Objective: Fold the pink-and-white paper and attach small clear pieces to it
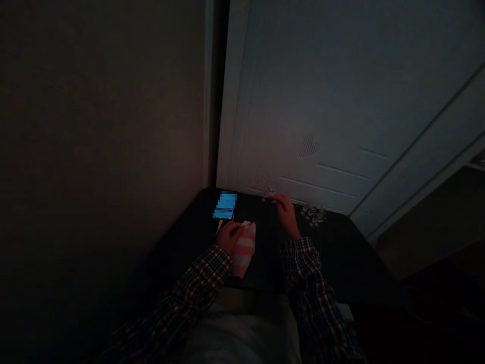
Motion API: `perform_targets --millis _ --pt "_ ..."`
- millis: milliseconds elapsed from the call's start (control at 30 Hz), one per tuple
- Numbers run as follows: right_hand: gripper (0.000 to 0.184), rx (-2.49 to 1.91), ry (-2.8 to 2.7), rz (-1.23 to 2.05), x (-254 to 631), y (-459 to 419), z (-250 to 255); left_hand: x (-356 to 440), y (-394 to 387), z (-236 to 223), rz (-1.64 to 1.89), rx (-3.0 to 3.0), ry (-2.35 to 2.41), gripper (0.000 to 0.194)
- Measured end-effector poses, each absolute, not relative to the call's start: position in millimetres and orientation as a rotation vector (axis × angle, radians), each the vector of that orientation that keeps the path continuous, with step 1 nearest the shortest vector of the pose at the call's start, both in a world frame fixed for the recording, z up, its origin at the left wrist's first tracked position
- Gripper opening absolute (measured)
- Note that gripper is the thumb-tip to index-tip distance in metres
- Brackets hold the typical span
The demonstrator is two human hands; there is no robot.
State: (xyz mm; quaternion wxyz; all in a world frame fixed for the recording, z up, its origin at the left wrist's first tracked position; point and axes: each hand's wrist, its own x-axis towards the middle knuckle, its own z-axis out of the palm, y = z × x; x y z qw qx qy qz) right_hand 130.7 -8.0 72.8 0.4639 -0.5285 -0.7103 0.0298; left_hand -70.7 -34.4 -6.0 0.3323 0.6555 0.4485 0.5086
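Observation:
My left hand [227, 236] is closed on the upper edge of a pink-and-white striped sock [244, 248], which lies over the near part of the dark table. Farther back, my right hand [287, 211] reaches left with its fingers pinched together at a small cluster of clear, shiny pieces [270, 192]. Dim light hides exactly what the fingertips grip and what kind of pieces these are. To the right of that hand sits a larger pile of similar clear pieces [313, 215].
A phone [225, 206] with a lit, blurred screen and a white cable [220, 225] lies at the table's back left. The dark table [341, 253] meets a white panel [322, 91] with heart shapes behind. A plain wall [113, 126] stands left.

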Motion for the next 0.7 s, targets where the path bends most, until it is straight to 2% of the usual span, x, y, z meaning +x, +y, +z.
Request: perform_targets --millis 167,367,533,700 --pt "0.027 -1.045 -1.65 0.312 111.5 -32.7 76.6 -71.8 -29.7 -12.0 1.324 1.755 1.173 0.026" --pt "0.032 -0.768 -1.271 0.719 97.6 -41.9 53.7 -70.7 -29.6 -13.4 1.332 1.733 1.183 0.027" --pt "0.036 -0.804 -1.041 0.971 101.2 -43.4 25.7 -69.6 -30.2 -11.7 1.336 1.7 1.157 0.028" --pt "0.04 -0.864 -1.027 1.069 101.1 -51.8 8.2 -67.7 -32.7 -10.4 1.338 1.586 1.129 0.03"
